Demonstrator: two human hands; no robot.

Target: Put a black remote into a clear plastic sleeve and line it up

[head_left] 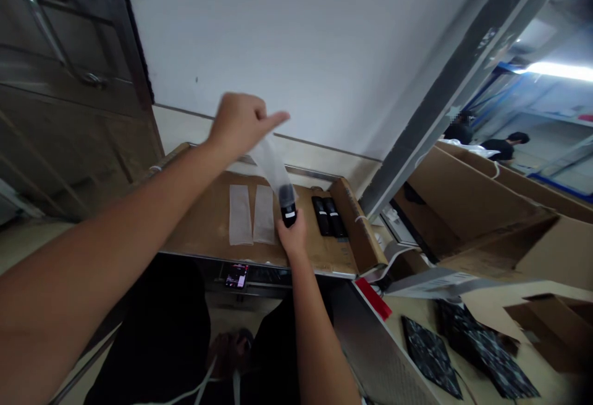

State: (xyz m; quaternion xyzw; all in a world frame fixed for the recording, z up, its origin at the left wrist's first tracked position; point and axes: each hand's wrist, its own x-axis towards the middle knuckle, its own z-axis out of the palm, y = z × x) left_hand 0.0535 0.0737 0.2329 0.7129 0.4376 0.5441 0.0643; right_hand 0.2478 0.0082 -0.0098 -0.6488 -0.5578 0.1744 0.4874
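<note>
Far left: metal door with a curved handle (60, 37). Next, the cardboard-covered bench (197, 223); a lit phone (236, 275) sits below its front edge. Two pale flat sleeves (251, 214) lie side by side on the cardboard, long axes running front to back.

Above them, the left hand (243, 121), blurred: fingers curled, thumb stuck out to the right. A translucent sleeve (271, 161) runs down from beneath it; cannot tell whether that grip has hold of the upper end.

Right of the flat pair, over the bench: black device (288, 207) with white label, far end inside the translucent sleeve. It lies below and right of the left hand, long axis leaning up-left, roughly in line with the sleeve. Right hand (293, 235) is nearer: its grip is closed round the near end.

Farther right: two black devices (328, 216) side by side, then a large open carton (482, 189).
</note>
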